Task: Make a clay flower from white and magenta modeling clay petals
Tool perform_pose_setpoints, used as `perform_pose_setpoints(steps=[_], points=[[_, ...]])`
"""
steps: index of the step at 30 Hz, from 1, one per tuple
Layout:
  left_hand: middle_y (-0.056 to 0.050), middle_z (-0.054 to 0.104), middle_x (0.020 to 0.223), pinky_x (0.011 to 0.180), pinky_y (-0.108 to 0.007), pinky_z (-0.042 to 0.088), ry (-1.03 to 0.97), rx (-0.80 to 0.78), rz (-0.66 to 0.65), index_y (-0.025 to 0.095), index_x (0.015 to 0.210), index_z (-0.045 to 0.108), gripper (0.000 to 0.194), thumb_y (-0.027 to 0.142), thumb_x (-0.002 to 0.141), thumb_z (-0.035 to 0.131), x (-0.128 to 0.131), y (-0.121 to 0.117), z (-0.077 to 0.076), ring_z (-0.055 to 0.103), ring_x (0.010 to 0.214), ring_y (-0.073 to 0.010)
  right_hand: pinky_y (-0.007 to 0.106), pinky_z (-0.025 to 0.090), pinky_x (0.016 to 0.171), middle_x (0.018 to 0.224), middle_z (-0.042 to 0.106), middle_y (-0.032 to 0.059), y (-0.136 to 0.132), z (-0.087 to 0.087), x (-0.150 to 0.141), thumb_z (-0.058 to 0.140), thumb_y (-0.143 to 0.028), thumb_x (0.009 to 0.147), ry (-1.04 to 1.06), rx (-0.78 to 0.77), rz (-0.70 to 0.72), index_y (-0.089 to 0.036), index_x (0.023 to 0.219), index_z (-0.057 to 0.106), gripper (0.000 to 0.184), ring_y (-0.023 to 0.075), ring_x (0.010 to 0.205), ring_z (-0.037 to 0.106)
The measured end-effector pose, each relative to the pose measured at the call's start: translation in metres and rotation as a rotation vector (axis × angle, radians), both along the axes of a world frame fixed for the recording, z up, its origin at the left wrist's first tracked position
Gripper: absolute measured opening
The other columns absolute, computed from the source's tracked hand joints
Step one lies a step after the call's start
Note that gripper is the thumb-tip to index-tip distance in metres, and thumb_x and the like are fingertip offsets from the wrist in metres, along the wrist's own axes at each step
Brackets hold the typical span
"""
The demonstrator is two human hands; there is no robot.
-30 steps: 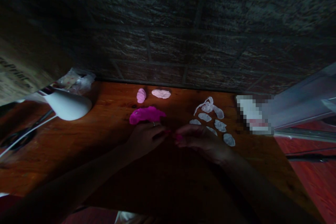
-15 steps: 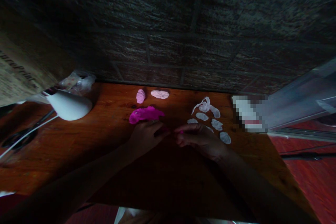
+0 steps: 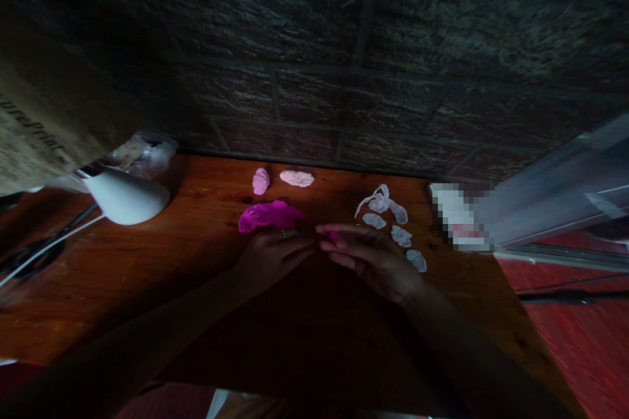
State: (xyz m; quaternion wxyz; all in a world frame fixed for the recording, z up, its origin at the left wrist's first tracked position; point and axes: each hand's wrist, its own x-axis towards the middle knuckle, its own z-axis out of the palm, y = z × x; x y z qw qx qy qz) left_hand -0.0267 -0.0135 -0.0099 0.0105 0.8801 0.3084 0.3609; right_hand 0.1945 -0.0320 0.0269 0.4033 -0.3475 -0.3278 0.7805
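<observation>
My right hand [image 3: 376, 262] pinches a small magenta piece of modelling clay [image 3: 334, 236] between thumb and fingers. Facing it across a narrow gap is my left hand [image 3: 270, 255], its fingers closed together; in the shade I cannot make out what they hold, if anything. A flattened magenta sheet of clay [image 3: 268, 215] lies just beyond my left hand, partly hidden by it. Behind that sit a pink clay lump [image 3: 261, 181] and a paler pink clay lump [image 3: 297, 178]. Beyond my right hand are several thin whitish pieces, among them a flat oval [image 3: 416, 260] and a curled strip [image 3: 381, 199].
At the left stands a white cone-shaped lamp head [image 3: 132, 198] with a cable, beside dark-handled scissors [image 3: 37, 255] and crumpled clear plastic [image 3: 154, 152]. A cardboard box [image 3: 39, 105] is further left. A blurred-out white object [image 3: 462, 219] lies right. A dark brick wall [image 3: 314, 46] backs the wooden table [image 3: 206, 209].
My right hand has turned slightly, and its fingers show more of the small magenta piece. The left hand's fingers have drawn closer together. The whole view has shifted a little.
</observation>
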Motion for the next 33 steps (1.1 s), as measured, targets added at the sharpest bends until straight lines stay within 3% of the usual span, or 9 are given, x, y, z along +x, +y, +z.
perform_pose_setpoints(steps=[3,8,14,24,28,33], points=[[-0.007,0.078,0.087,0.067,-0.025,0.06,0.019,-0.018,-0.002,0.014,0.097,0.073,0.021,0.022,0.101,0.054,-0.001,0.002,-0.001,0.075,0.073,-0.0155,0.021,0.06,0.083,0.11,0.079,0.0049,0.0,0.0,0.002,0.085,-0.024,0.076,0.035,0.019,0.054,-0.023,0.104,0.079,0.028,0.0132,0.095,0.076],[-0.007,0.078,0.091,0.073,-0.025,0.061,0.056,-0.084,-0.03,0.014,0.099,0.073,0.025,0.021,0.102,0.05,-0.003,0.002,-0.002,0.076,0.08,-0.0156,0.018,0.061,0.069,0.096,0.081,0.0032,0.0,-0.008,0.003,0.085,-0.025,0.077,0.088,0.002,0.124,-0.022,0.101,0.079,0.025,0.0107,0.079,0.076],[-0.008,0.078,0.096,0.074,-0.026,0.061,0.093,-0.1,-0.028,0.014,0.103,0.073,0.024,0.013,0.1,0.049,-0.005,0.003,-0.003,0.075,0.084,-0.0167,0.015,0.056,0.058,0.081,0.078,0.0005,-0.002,-0.011,0.001,0.084,-0.027,0.079,0.042,0.041,0.094,-0.02,0.092,0.08,0.016,0.0047,0.059,0.067],[-0.009,0.079,0.097,0.07,-0.025,0.061,0.175,0.039,0.087,0.012,0.107,0.07,0.03,0.01,0.1,0.042,-0.006,0.002,-0.002,0.076,0.08,-0.0175,0.017,0.058,0.067,0.092,0.08,0.0032,-0.004,-0.005,-0.002,0.088,-0.025,0.072,0.02,-0.065,0.06,-0.019,0.094,0.081,0.024,0.0073,0.069,0.072],[-0.01,0.079,0.102,0.069,-0.026,0.062,0.198,-0.006,0.076,0.011,0.111,0.07,0.033,0.008,0.099,0.039,-0.005,0.003,-0.003,0.076,0.081,-0.0183,0.018,0.058,0.071,0.089,0.079,0.0008,-0.005,-0.004,0.0,0.089,-0.019,0.07,0.049,-0.094,0.055,-0.022,0.097,0.08,0.029,0.009,0.075,0.074],[-0.008,0.079,0.107,0.074,-0.023,0.063,0.208,-0.118,0.087,0.016,0.115,0.07,0.038,0.006,0.096,0.039,-0.007,0.001,-0.012,0.077,0.086,-0.0165,0.018,0.055,0.061,0.087,0.077,0.0002,-0.003,-0.004,0.002,0.081,-0.031,0.082,0.01,-0.031,0.12,-0.022,0.101,0.079,0.021,0.0062,0.064,0.069]])
